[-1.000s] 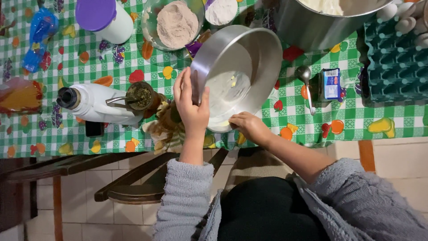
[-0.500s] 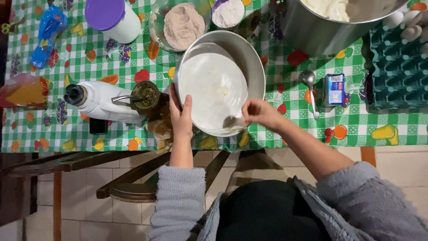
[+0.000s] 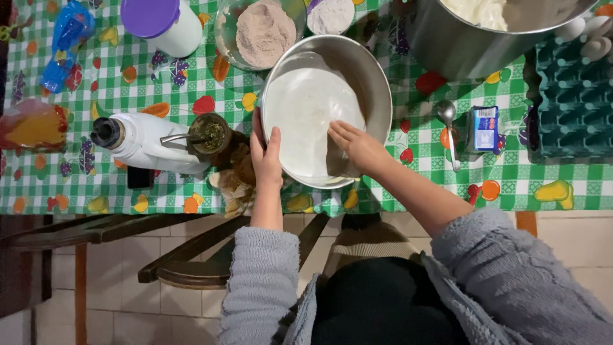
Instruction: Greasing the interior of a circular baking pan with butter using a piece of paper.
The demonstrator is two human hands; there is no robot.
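Note:
A round metal pan (image 3: 357, 70) lined with white paper stands on the table with the green checked cloth (image 3: 530, 185), at its near edge. My left hand (image 3: 265, 157) grips the pan's left rim. My right hand (image 3: 355, 145) reaches inside the pan, fingers spread flat on the white lining near its right side. Both forearms wear grey knitted sleeves.
A glass bowl of brownish powder (image 3: 262, 32) and a smaller bowl of pale powder (image 3: 330, 14) sit behind the pan. A white thermos (image 3: 148, 142) and a mate cup (image 3: 211, 136) lie left. A big steel pot (image 3: 485, 32), spoon (image 3: 449, 131), small blue packet (image 3: 484, 128) and egg tray (image 3: 571, 96) are right.
The pan, tilted up on its edge a second ago, now lies flat on the cloth. My right hand moved from the pan's near rim into it, onto the lining.

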